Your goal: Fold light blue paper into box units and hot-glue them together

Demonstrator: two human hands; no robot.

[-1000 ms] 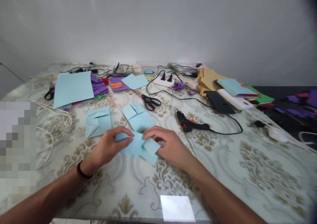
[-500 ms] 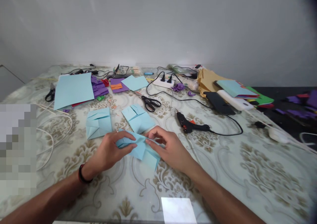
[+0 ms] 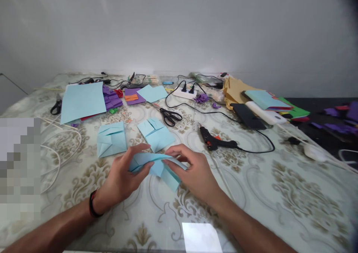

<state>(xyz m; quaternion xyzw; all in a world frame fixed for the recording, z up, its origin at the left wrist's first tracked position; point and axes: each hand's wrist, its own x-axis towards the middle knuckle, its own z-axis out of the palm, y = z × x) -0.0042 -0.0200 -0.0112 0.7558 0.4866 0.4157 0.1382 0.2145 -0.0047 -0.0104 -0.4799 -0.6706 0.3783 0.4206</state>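
Between my two hands is a folded light blue paper, its upper edge bowed and a flap hanging down toward the table. My left hand pinches its left end between thumb and fingers. At the other end, my right hand grips it the same way, fingertips partly hidden behind the paper. Just beyond my hands lie two more folded blue papers: a squarish one at the left and a creased one in the middle.
Black-handled scissors and a black glue gun with its cord lie ahead and right. Farther back are a power strip, a large blue sheet, purple paper pieces and a phone. White cables loop at the left.
Both hands have tilted the blue paper, so its top edge now curves upward toward me. My left hand has turned a little, its fingers more raised.
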